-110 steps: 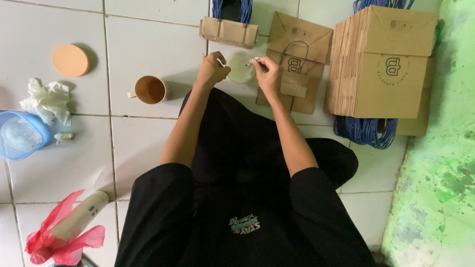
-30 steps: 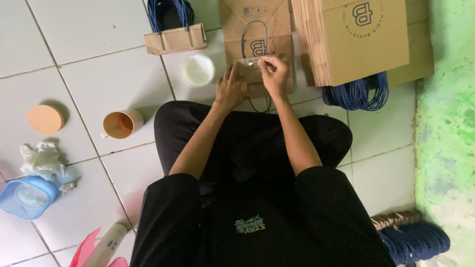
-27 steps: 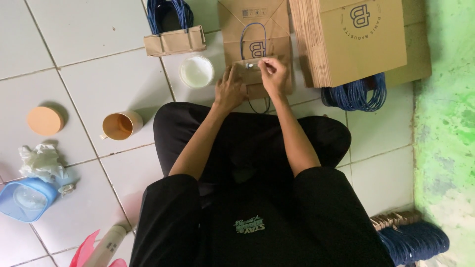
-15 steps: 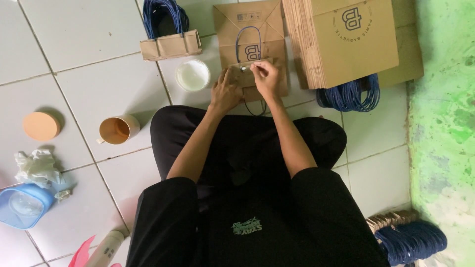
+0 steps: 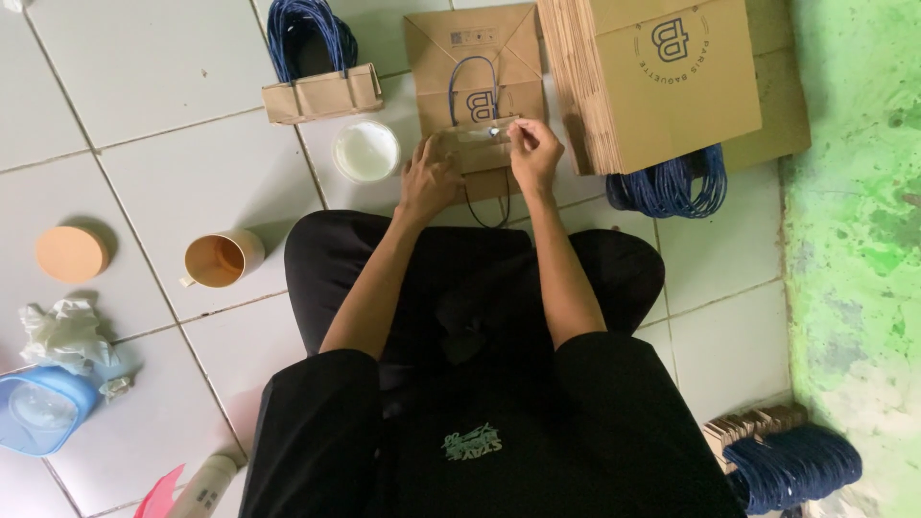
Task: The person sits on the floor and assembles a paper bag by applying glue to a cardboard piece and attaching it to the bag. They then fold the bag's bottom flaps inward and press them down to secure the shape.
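Head view looks straight down on a person seated cross-legged on a white tiled floor (image 5: 173, 86), and the far left holds things set aside out of the working reach: a blue plastic tub (image 5: 38, 411), crumpled tissue (image 5: 65, 334), a round tan lid (image 5: 70, 254) and a tan mug (image 5: 221, 259) lying open-mouthed near the knee. Closer in, a small white dish (image 5: 366, 152) sits just beside the left hand (image 5: 429, 177), likely kept there so it can be dipped into without stretching. That hand lies flat, fingers spread and holding nothing, pressing down the folded strip of a brown paper bag (image 5: 475, 67) that lies flat on the tiles in front of the knees, its blue cord handle (image 5: 473, 82) looping upward. The right hand (image 5: 535, 153) has its fingertips pinched together at the strip's upper edge, seemingly nipping the cord end or strip; which one cannot be told. Behind the dish, a folded card strip with blue cords (image 5: 321, 91) waits. To the right, a tall stack of flat bags (image 5: 652, 82) crowds the right wrist, with a coil of blue cords (image 5: 672, 182) beneath its edge, so free room lies mainly leftward over bare tile.
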